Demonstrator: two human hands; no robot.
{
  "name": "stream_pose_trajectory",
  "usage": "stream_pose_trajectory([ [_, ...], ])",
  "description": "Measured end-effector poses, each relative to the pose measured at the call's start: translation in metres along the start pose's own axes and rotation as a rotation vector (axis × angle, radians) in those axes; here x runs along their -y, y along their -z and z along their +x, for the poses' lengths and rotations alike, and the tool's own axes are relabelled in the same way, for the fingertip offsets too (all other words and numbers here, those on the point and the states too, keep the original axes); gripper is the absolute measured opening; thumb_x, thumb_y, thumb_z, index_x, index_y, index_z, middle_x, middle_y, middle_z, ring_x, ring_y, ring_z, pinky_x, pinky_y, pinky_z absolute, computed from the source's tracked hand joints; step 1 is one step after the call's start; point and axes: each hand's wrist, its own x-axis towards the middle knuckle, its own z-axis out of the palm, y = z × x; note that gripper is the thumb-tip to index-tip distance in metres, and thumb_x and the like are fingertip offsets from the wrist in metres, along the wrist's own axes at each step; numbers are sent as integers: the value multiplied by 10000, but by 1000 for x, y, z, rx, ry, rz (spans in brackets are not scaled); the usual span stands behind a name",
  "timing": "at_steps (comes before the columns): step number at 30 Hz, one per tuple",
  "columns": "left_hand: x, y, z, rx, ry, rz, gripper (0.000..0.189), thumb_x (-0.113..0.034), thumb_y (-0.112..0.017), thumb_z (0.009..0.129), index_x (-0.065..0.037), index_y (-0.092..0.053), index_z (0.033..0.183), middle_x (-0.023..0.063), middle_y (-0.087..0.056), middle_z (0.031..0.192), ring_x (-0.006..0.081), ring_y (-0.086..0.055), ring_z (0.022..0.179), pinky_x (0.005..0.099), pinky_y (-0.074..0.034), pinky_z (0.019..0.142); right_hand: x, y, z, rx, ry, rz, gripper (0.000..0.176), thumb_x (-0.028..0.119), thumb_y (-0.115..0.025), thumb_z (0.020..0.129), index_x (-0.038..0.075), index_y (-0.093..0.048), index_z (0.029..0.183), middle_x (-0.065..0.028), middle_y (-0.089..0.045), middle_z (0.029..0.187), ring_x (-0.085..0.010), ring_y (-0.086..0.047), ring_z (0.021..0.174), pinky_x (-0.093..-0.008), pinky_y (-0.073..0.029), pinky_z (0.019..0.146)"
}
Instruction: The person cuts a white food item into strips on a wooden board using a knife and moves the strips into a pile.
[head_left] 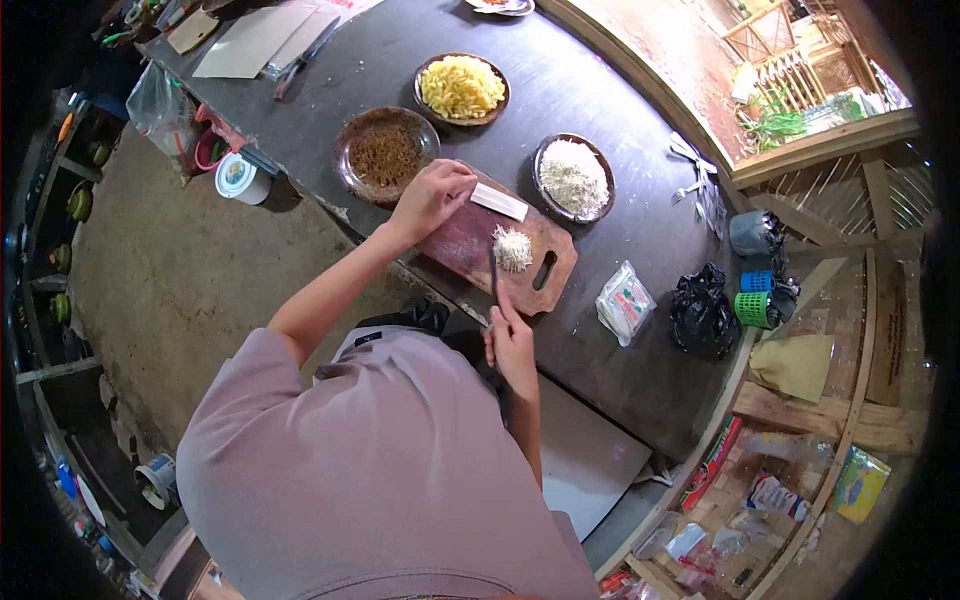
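Note:
A wooden cutting board point(455, 243) with a slot handle lies at the table's near edge. On it are a white rectangular block point(498, 202) and a small heap of thin white shreds point(513, 249). My left hand point(432, 203) rests over the board, fingers closed at the left end of the block. My right hand point(511, 348) grips a knife point(494, 272), its dark, narrow blade along the left side of the shreds. Beyond the board stands a bowl of white shreds point(573, 178). The knife's handle is mostly hidden in my fingers.
A bowl of yellow pieces point(462, 88) and a bowl with brown contents point(385, 152) stand farther left. A labelled white plastic packet point(626, 303) and a black plastic bag point(703, 312) lie to the right. Forks and spoons point(700, 180) lie by the window ledge.

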Motion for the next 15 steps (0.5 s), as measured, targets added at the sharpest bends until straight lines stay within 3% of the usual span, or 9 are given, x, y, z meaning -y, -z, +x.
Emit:
stream_pose_trajectory([
  [4,-5,-16,6,54,-83,-12,270,-98,-749,860,-31,-742,1121,101,-684,1170,313,-622,1163,430,-502,1032,4,-19,12,113,41,-4,504,233,-507,1120,242,-423,1617,26,-501,657,-55,-430,490,-248,-409,443],
  [9,-8,-27,6,214,-183,123,261,-180,-736,897,-68,-728,1133,62,-690,1180,283,-636,1159,434,-503,1010,2,1,5,-42,64,9,511,225,-504,1121,237,-411,1623,21,-485,642,-57,-430,487,-243,-387,422],
  [15,-2,-39,11,265,-295,300,231,-190,-676,938,-99,-738,1141,58,-694,1156,255,-645,1136,405,-497,1013,-2,30,-12,-250,103,-11,499,222,-493,1126,193,-416,1619,20,-493,655,-53,-437,488,-240,-394,415],
])
